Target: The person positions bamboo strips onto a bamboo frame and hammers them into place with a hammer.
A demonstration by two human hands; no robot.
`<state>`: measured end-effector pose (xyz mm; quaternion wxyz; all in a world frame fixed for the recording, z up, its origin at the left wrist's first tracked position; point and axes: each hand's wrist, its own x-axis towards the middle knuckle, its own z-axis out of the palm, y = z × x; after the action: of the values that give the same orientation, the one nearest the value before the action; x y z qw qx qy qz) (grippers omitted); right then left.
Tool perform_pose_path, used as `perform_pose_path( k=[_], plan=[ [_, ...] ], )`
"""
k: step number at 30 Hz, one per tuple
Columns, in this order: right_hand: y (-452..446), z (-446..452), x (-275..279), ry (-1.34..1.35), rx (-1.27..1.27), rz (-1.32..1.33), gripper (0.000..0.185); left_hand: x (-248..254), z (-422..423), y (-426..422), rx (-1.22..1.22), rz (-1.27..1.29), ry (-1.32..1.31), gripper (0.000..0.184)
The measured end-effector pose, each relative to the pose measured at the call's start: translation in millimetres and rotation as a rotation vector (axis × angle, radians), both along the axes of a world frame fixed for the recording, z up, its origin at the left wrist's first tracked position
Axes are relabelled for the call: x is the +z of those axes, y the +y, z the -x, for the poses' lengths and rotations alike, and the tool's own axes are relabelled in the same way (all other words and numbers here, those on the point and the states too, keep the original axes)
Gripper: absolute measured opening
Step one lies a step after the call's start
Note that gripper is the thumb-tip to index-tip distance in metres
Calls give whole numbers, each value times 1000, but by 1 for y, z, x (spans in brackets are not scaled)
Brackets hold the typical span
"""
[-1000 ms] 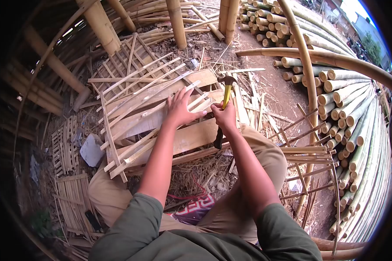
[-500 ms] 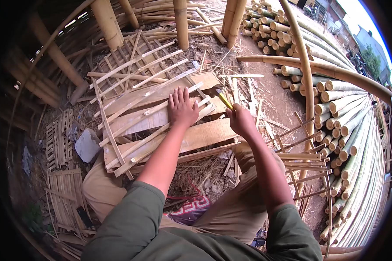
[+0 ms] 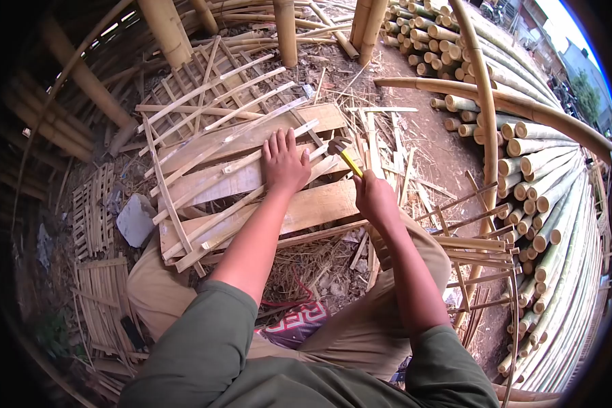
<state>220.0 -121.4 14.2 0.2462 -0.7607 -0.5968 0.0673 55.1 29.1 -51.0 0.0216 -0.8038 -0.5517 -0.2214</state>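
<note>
Pale bamboo strips [image 3: 217,178] form a slatted frame across wide wooden boards [image 3: 306,207]. My left hand [image 3: 286,162] lies on the strips with its fingers spread. My right hand [image 3: 377,197] is wrapped round the handle of a hammer [image 3: 349,159], yellow near the head. The hammer's dark head is near the right ends of the strips, to the right of my left hand; whether it touches them I cannot tell. A crosswise strip [image 3: 163,183] joins the left ends of the slats.
Stacked bamboo poles [image 3: 557,197] fill the right side. A curved bamboo pole [image 3: 486,115] stands before them. A small slatted rack [image 3: 476,251] is beside my right knee. Upright posts [image 3: 285,34] rise at the back. A whitish block [image 3: 136,221] lies at the left.
Over the last second my right hand has moved right and lower, and the hammer has tipped from upright to leaning left. My left hand has flattened onto the strips.
</note>
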Motion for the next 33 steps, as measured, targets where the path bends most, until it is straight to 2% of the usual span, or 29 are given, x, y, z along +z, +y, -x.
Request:
perform_pose_path(
  k=[3, 6, 7, 9, 10, 13, 17, 31, 33],
  plan=[
    [0, 9, 19, 57, 5, -414, 16, 2, -1, 1, 9, 12, 6, 66],
    [-4, 17, 28, 136, -21, -623, 9, 1, 0, 0, 1, 24, -17, 66],
    [-2, 18, 13, 217, -44, -445, 14, 2, 0, 0, 2, 28, -13, 66],
    [0, 12, -17, -38, -21, -21, 21, 1, 1, -2, -11, -20, -20, 66],
    [-2, 14, -22, 17, -28, -43, 27, 1, 0, -2, 1, -11, 16, 65],
    [-5, 19, -12, 95, -60, -100, 26, -2, -3, 1, 30, -39, -2, 64],
    [-6, 16, -12, 126, -91, -51, 25, -2, -2, 0, 21, -16, 19, 65],
    [-6, 14, -18, 83, -87, -21, 24, 3, -2, -2, 20, -26, 31, 65],
    [-9, 19, -4, 102, -136, -210, 20, 2, -2, -1, 22, -29, 25, 64]
  ],
)
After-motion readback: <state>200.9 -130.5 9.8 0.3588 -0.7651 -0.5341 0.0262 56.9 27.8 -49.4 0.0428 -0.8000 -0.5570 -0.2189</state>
